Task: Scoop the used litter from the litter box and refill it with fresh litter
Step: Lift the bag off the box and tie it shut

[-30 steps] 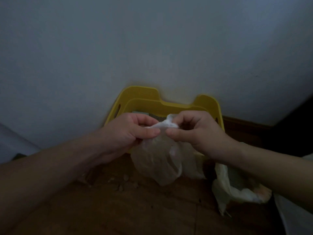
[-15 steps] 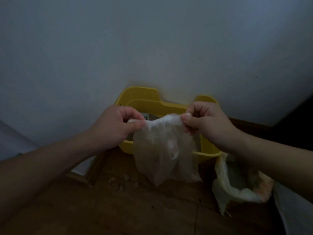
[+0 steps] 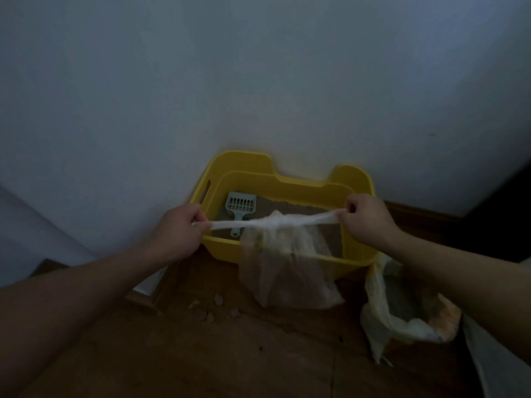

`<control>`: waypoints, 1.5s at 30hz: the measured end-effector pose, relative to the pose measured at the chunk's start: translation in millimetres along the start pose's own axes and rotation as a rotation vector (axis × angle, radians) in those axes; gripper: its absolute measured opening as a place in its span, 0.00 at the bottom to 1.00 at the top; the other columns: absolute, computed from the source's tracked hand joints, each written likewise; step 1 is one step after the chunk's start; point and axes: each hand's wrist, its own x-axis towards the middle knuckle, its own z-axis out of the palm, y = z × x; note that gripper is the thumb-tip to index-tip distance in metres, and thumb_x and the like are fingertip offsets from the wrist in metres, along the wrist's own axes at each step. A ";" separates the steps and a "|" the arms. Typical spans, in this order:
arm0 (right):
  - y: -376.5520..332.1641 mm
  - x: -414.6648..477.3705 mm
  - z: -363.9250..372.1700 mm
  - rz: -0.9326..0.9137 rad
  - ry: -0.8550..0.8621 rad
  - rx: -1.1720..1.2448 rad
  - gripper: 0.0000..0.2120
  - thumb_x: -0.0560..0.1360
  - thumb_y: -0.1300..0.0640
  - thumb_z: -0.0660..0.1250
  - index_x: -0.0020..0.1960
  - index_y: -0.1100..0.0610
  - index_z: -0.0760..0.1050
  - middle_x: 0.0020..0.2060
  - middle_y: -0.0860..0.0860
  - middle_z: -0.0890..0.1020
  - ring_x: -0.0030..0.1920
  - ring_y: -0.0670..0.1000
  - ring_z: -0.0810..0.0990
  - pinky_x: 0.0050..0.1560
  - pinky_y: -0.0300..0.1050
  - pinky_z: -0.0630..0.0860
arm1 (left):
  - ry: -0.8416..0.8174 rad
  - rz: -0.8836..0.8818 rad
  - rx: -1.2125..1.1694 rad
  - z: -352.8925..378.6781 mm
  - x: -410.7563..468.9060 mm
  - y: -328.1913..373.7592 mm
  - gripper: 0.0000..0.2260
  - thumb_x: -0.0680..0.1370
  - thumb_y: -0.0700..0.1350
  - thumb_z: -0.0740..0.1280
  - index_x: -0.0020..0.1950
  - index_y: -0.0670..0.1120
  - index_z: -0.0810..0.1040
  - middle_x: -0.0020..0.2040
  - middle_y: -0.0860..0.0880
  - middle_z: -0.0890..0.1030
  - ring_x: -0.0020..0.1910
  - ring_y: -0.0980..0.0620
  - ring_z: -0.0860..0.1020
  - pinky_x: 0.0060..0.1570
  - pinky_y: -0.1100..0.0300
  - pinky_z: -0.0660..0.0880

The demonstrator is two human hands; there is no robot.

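Translucent crinkled bag (image 3: 287, 268), rim stretched ropelike between pinching fingers (image 3: 352, 207).

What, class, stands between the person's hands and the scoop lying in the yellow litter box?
A thin plastic bag. The left hand and right hand pinch its top, stretched taut over the litter box, and the band crosses in front of the scoop handle. Nothing else visible blocks it.

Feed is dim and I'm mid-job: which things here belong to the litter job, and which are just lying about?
Job: litter box, scoop, litter, thin bag stretched between left hand and right hand, floor bag.
Lying about: floor crumbs, white sheet at left.
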 end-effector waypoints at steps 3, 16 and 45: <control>2.8 2.6 -1.9 0.030 -0.035 -0.099 0.14 0.75 0.57 0.66 0.32 0.57 0.67 0.30 0.54 0.73 0.33 0.54 0.72 0.29 0.45 0.62 | -0.023 -0.025 0.076 0.7 0.8 -3.8 0.12 0.77 0.45 0.70 0.35 0.49 0.73 0.34 0.49 0.75 0.35 0.49 0.74 0.31 0.58 0.64; -2.8 -0.9 -14.6 0.050 -0.055 -0.013 0.09 0.73 0.62 0.67 0.35 0.62 0.71 0.31 0.56 0.74 0.33 0.54 0.73 0.31 0.44 0.65 | -0.049 -0.170 -0.079 -7.6 1.8 -8.1 0.12 0.78 0.44 0.70 0.35 0.43 0.74 0.31 0.47 0.74 0.31 0.50 0.71 0.30 0.58 0.64; -101.9 -57.6 -39.9 0.002 -0.331 1.064 0.12 0.76 0.66 0.67 0.38 0.56 0.68 0.26 0.54 0.73 0.23 0.48 0.72 0.26 0.42 0.65 | -0.282 0.109 -0.887 -5.4 -39.7 106.5 0.09 0.80 0.39 0.64 0.54 0.42 0.84 0.52 0.42 0.86 0.53 0.47 0.83 0.54 0.53 0.78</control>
